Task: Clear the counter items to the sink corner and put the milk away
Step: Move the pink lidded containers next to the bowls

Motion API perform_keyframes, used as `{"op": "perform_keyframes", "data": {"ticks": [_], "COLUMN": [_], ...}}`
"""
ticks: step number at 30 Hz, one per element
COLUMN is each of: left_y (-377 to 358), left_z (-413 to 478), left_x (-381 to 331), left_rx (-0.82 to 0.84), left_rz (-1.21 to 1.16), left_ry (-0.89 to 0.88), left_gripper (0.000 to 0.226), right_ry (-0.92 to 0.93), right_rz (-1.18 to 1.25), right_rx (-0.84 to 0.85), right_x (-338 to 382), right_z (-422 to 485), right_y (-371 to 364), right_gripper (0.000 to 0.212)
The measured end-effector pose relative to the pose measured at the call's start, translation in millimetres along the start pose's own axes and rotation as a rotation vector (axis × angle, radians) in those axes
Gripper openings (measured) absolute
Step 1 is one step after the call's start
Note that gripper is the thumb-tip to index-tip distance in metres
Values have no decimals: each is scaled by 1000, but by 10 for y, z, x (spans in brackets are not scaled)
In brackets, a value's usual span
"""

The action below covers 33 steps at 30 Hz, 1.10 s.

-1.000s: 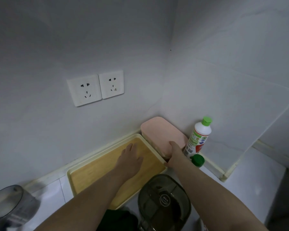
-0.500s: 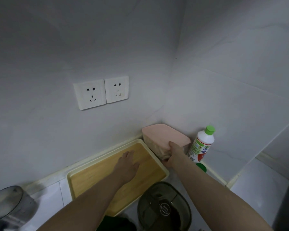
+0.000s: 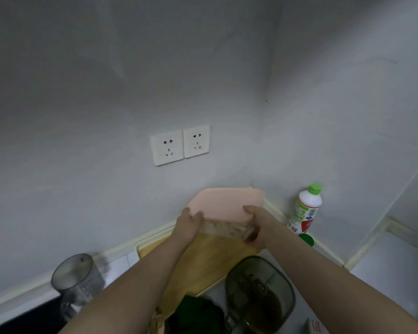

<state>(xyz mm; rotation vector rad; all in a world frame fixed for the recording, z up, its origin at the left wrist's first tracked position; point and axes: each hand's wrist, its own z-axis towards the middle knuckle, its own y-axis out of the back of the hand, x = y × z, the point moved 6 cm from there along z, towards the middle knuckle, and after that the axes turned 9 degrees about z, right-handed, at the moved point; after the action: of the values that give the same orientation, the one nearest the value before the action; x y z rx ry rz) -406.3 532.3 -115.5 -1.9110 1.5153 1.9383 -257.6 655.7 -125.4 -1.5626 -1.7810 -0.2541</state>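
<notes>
At the far left the jug (image 3: 75, 280) is being left alone on the counter. Next along, the tray (image 3: 203, 263) is no longer being pressed: the left hand (image 3: 188, 222), flat on the wood a second ago, is now being clamped onto the left end of the box (image 3: 227, 204), thumb laid over the pink lid's edge and fingers curled round the side. The box itself is being held up off the counter. It was sitting in the wall corner a moment back and is now being carried just over the tray's far end, its lid tipped slightly towards the camera. At its right end it is being gripped by the right hand (image 3: 255, 225), thumb on top of the lid and fingers wrapped underneath, where before only the near edge was being touched. Further right, the bottle (image 3: 304, 209) is being left standing by the wall, apart from the box.

So a two-handed carry is judged to be starting, and the box is being taken as the next item to clear. The milk is not being seen anywhere here, so that part is judged still to be done.
</notes>
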Motion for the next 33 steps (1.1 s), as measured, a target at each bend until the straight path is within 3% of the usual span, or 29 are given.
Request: {"op": "perform_keyframes", "data": {"ticks": [3, 5, 8, 11, 16, 23, 27, 33], "left_y": [376, 559, 757, 966, 1248, 1843, 2143, 2521], "left_z": [-157, -271, -569, -921, -1365, -2102, -2589, -3491], "left_x": [198, 362, 559, 815, 1230, 1732, 1877, 2197], "left_rx": [-136, -151, -46, 44, 57, -121, -206, -304], "left_rz": [-142, -284, -581, -714, -826, -845, -853, -876], "left_ry": [95, 190, 308, 350, 348, 369, 360, 335], "left_gripper": [66, 68, 50, 31, 34, 32, 43, 38], "right_ry": [14, 28, 99, 74, 27, -144, -154, -146], "right_rz": [-99, -142, -221, -255, -317, -369, -406, -410], "right_rx": [93, 177, 277, 364, 449, 556, 591, 617], "right_x": [-90, -132, -171, -374, -756, -1472, -1791, -2460], "right_z": [-245, -427, -722, -925, -1058, -1524, -1932, -2624], "right_y": [-118, -211, -337, -510, -831, -1249, -1351, -1491], "right_gripper": [51, 35, 24, 21, 15, 21, 19, 25]}}
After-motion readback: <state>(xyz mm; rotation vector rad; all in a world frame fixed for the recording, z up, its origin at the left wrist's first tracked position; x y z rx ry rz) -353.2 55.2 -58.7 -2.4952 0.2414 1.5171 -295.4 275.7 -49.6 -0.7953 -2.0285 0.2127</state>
